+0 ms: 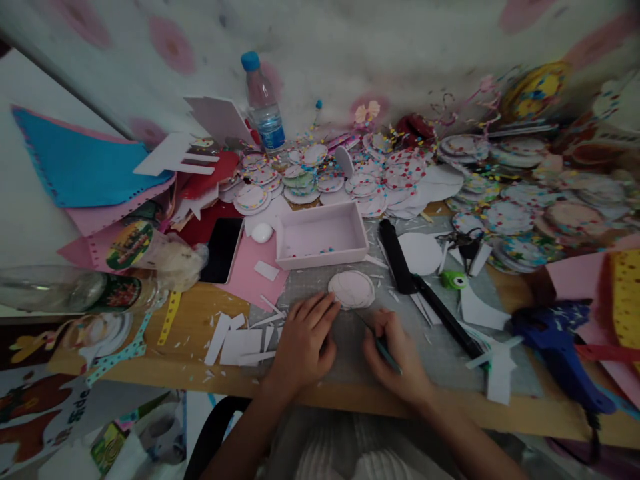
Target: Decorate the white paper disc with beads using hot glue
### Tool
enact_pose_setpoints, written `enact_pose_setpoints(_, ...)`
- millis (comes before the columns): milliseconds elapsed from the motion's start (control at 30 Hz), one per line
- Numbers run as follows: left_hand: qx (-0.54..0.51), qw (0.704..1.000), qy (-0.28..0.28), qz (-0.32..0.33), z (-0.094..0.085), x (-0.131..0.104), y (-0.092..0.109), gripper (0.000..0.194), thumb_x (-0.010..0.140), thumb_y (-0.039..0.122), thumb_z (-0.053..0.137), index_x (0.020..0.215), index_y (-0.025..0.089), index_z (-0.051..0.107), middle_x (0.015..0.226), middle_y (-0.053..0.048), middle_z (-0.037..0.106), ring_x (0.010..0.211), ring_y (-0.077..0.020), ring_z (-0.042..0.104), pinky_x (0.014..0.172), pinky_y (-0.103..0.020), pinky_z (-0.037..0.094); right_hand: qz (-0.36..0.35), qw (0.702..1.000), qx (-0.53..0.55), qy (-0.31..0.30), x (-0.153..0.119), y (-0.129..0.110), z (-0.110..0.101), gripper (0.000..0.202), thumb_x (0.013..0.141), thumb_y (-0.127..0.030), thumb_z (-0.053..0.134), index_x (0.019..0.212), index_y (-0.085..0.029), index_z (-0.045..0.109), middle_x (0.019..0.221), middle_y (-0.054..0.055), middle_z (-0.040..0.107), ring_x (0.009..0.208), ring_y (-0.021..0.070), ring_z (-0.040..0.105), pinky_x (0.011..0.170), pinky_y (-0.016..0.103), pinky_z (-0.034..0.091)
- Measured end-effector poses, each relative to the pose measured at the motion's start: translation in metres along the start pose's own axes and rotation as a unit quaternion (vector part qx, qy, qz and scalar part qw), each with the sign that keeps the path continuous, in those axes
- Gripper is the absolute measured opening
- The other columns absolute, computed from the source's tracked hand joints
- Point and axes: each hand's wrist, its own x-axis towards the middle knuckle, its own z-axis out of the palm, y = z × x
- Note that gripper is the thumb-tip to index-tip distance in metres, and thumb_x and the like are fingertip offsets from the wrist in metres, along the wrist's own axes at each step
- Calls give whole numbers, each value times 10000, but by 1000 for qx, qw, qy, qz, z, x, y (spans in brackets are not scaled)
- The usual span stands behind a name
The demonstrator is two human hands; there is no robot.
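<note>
A round white paper piece with cut or drawn outlines lies on the grey cutting mat. My left hand rests palm down at its lower left, fingers stretched out, the fingertips by the paper's edge. Below and right of the paper, my right hand is closed round a slim dark tool, which looks like a craft knife or pen; its thin tip points up and left toward the paper. Just above the paper stands an open pale pink box with small coloured bits inside.
Many decorated paper discs fill the back. A water bottle stands behind them. Left are a phone and paper scraps; right, a black rod-like tool, a green punch and a blue glue gun.
</note>
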Motion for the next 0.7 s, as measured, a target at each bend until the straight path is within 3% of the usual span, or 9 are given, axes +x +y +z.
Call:
enact_pose_setpoints(300, -6, 1000, 3, -3, 1, 0, 0, 585, 769, 101, 488, 1351, 161, 481, 1438, -90, 495, 1326, -271, 414, 1074, -474, 326, 6, 1000, 11, 2, -2, 5, 4, 244, 818, -47, 460, 843, -250, 327, 745, -25, 379, 669, 147, 413, 585, 268, 384)
enact_pose_setpoints(467, -16, 1000, 24, -1, 1, 0, 0, 551, 775, 99, 499, 1320, 176, 506, 1407, -94, 523, 1292, -271, 447, 1061, -476, 338, 5, 999, 27, 43, 0, -1, 1, 223, 817, -85, 467, 818, -252, 319, 705, -38, 376, 614, 137, 402, 531, 257, 354)
enact_pose_setpoints(700, -15, 985, 174, 17, -13, 3, 5, 326, 866, 110, 493, 1168, 193, 582, 1135, -81, 659, 1069, -230, 570, 950, -432, 412, 1, 991, 67, 118, 1, -2, -1, 190, 831, -146, 459, 797, -254, 306, 686, -42, 394, 588, 133, 410, 518, 256, 369)
